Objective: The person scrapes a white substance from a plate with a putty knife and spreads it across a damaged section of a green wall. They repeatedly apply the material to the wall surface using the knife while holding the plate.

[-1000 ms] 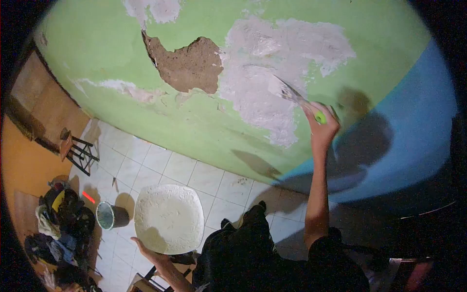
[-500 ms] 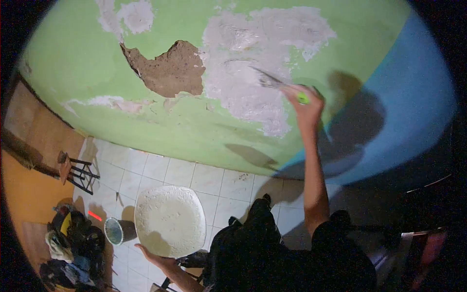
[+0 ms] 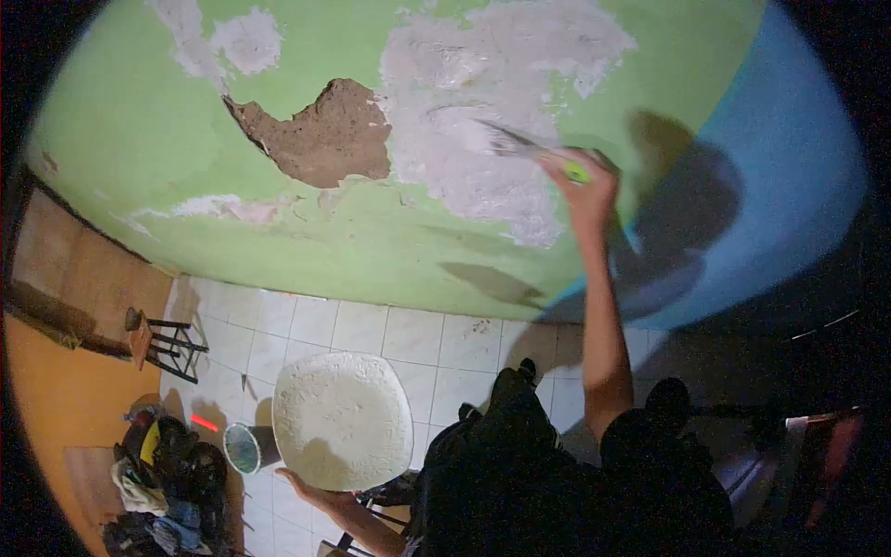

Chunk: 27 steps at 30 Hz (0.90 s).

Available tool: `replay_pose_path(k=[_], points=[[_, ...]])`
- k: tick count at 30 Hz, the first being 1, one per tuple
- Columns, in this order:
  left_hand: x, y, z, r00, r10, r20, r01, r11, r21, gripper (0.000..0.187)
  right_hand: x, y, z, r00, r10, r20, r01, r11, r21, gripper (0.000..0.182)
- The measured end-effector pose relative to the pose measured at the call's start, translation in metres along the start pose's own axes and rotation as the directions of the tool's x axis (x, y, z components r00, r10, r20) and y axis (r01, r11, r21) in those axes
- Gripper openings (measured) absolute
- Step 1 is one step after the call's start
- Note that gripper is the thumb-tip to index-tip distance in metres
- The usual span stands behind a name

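Observation:
My right hand [image 3: 587, 181] is closed around the green handle of a putty knife [image 3: 509, 139], whose blade lies against the pale plaster patch [image 3: 464, 176] on the green wall. To the left of that patch is a bare brown area [image 3: 332, 139]. Low at the left, my left hand [image 3: 314, 492] supports a wide white board [image 3: 343, 418] from its lower edge; the board is coated with pale paste. Most of the left hand's fingers are hidden beneath it.
A bucket [image 3: 245, 449] stands on the tiled floor [image 3: 413, 334] left of the board. Farther left are a small stool [image 3: 167, 345] and a heap of bags and cloths [image 3: 172, 483]. A red strip [image 3: 204, 423] lies near the bucket.
The view has shifted slightly, so the board, bucket and stool appear farther right. The putty knife stays on the plaster patch, its blade slightly lower relative to the patch's marks.

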<state>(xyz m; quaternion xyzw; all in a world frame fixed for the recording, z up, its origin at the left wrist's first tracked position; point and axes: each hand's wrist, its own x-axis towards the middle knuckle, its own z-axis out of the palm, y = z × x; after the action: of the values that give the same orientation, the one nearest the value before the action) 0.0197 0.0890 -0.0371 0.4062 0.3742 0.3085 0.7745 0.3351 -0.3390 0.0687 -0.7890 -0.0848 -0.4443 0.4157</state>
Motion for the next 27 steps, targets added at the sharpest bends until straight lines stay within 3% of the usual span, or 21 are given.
replay_pose_path(k=[3,5,7,9,12,14,15,16,17,19,20,22,25,27], points=[[-0.005,0.004,0.004,0.999,-0.040,0.004,0.040,0.997,-0.073,0.071,-0.011,0.008,-0.033,0.998,0.005,-0.070,-0.015,0.989,-0.148,0.017],[-0.014,0.009,0.020,0.997,-0.045,-0.058,0.042,0.997,-0.058,0.070,-0.012,-0.014,-0.033,0.996,0.056,-0.076,-0.059,0.997,-0.043,0.017],[-0.014,0.008,0.022,0.999,-0.019,-0.036,0.018,0.999,-0.027,0.073,-0.007,-0.026,-0.006,0.999,0.036,-0.034,-0.037,0.999,-0.026,0.018],[-0.013,0.007,0.022,1.000,0.008,-0.016,-0.008,1.000,0.001,0.076,-0.004,-0.033,0.026,1.000,-0.007,0.011,0.006,0.993,0.118,0.018],[-0.014,0.009,0.028,0.999,0.030,0.015,-0.031,0.999,0.035,0.074,0.002,-0.024,0.041,0.999,0.020,0.043,-0.023,0.997,0.071,0.018],[-0.021,0.015,0.047,0.997,0.042,-0.059,-0.039,0.998,0.051,0.075,0.000,-0.007,0.020,1.000,0.010,-0.004,-0.010,1.000,0.000,0.016],[-0.015,0.012,0.046,0.997,0.044,-0.064,-0.041,0.998,0.049,0.075,-0.006,0.006,0.008,0.990,0.137,-0.038,-0.136,0.990,0.040,0.017],[-0.007,0.008,0.038,0.998,0.049,-0.036,-0.048,0.998,0.038,0.075,-0.010,0.014,-0.008,0.995,0.036,-0.093,-0.038,0.999,-0.016,0.019],[-0.001,0.005,0.033,0.999,0.051,-0.010,-0.050,0.998,0.029,0.075,-0.012,0.004,-0.021,0.991,0.108,-0.085,-0.116,0.989,-0.094,0.020],[0.007,0.002,0.033,1.000,0.012,0.012,-0.012,1.000,0.003,0.074,-0.017,0.009,-0.022,0.992,0.079,-0.101,-0.096,0.981,-0.169,0.019],[0.012,0.003,0.034,0.999,-0.018,0.050,0.019,1.000,-0.024,0.073,-0.018,0.011,-0.014,0.991,0.091,-0.095,-0.106,0.980,-0.170,0.019],[0.021,0.002,0.042,0.996,0.012,0.084,-0.012,1.000,-0.001,0.073,-0.012,-0.003,0.015,0.998,0.059,-0.011,-0.058,0.996,0.070,0.021],[0.018,0.006,0.073,0.989,0.086,0.124,-0.094,0.994,0.059,0.071,0.001,-0.008,0.039,0.995,0.004,0.099,-0.007,1.000,0.025,0.023],[0.017,0.008,0.084,0.983,0.133,0.128,-0.147,0.984,0.104,0.071,0.004,0.004,0.025,0.997,-0.042,0.067,0.045,0.999,-0.031,0.023]])
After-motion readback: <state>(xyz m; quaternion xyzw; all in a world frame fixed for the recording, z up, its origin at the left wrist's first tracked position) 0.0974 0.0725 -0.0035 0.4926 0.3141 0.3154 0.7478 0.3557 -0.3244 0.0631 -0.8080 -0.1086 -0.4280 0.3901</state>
